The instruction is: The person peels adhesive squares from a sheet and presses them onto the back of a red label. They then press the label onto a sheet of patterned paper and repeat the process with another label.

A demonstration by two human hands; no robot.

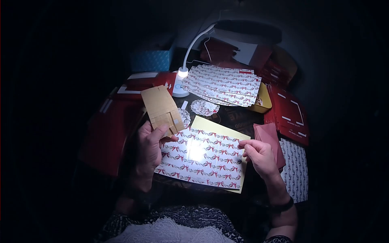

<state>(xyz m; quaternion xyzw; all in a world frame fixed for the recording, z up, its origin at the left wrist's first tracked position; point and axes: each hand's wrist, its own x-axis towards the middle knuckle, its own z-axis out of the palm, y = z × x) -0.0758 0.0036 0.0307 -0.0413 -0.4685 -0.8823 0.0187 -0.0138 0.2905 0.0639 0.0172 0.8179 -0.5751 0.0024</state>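
Currently, left hand's (150, 142) grip clamped on brown card (159, 102), near upper-left corner of patterned sheet (210, 170); right hand (261, 156) at sheet's right edge, cannot tell whether grip pinches anything. Yellow paper (202, 123) beneath sheet.

Remote feed, dim room. I read a paper-craft worktable (237, 120); home or workshop, can't tell. Evidence, by the desk lamp (183, 73): patterned sheets (223, 83) beside it, red cards (288, 110) both sides, blue box (150, 60) left, printed sheet (198, 160) in front.

Two hands (152, 139) (258, 156), one lamp (198, 37), patterned sheets (223, 85) (several)
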